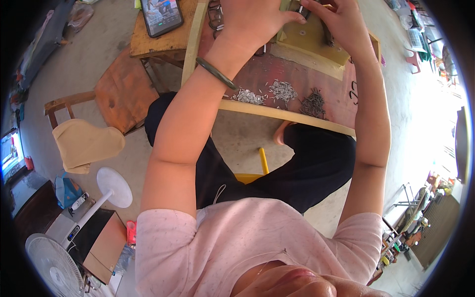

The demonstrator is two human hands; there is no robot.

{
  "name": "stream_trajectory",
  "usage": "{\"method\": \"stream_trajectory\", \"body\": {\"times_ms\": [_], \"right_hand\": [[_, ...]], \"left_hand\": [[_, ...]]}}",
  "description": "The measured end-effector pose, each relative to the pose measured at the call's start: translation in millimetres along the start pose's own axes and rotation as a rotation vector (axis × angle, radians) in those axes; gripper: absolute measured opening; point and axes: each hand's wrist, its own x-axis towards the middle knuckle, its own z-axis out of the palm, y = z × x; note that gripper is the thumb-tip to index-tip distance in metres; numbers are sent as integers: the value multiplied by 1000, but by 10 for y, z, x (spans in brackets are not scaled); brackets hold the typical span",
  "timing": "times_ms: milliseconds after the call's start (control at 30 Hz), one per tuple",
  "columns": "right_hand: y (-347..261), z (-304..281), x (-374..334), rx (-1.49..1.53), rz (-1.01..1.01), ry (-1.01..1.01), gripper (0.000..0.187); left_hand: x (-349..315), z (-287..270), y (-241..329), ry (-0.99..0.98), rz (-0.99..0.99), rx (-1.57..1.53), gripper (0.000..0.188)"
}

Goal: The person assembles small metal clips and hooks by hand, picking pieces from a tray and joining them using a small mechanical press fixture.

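Note:
My left hand (252, 17) reaches over the work table, its thumb stretched toward a small dark-and-shiny piece; its other fingers are cut off by the top edge. My right hand (341, 24) is closed, thumb bent in a pinch near that same piece, which is too small to make out. Both hands are above a tan board fixture (309, 44) on the reddish tabletop (257, 69). Nearer me lie two piles of short silver pins (247, 96) and a pile of dark pins (312, 104). Black hook-shaped pieces (353, 93) lie by my right forearm.
A raised wooden rim (287, 113) edges the table. Black frame-like pieces (215, 17) lie beyond my left wrist. A phone (162, 17) rests on a wooden side table (143, 42). A wooden chair (116, 94) and a white fan (54, 267) stand to the left.

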Motion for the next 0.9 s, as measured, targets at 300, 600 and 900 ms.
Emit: {"method": "stream_trajectory", "body": {"times_ms": [300, 600, 900], "right_hand": [[108, 82, -48, -41, -66, 53, 27], [-58, 128, -143, -123, -56, 142, 24], [-246, 123, -234, -122, -198, 498, 20]], "left_hand": [[3, -20, 5, -9, 0, 5, 56], [14, -67, 48, -61, -19, 21, 58], [-69, 4, 92, -30, -99, 88, 97]]}}
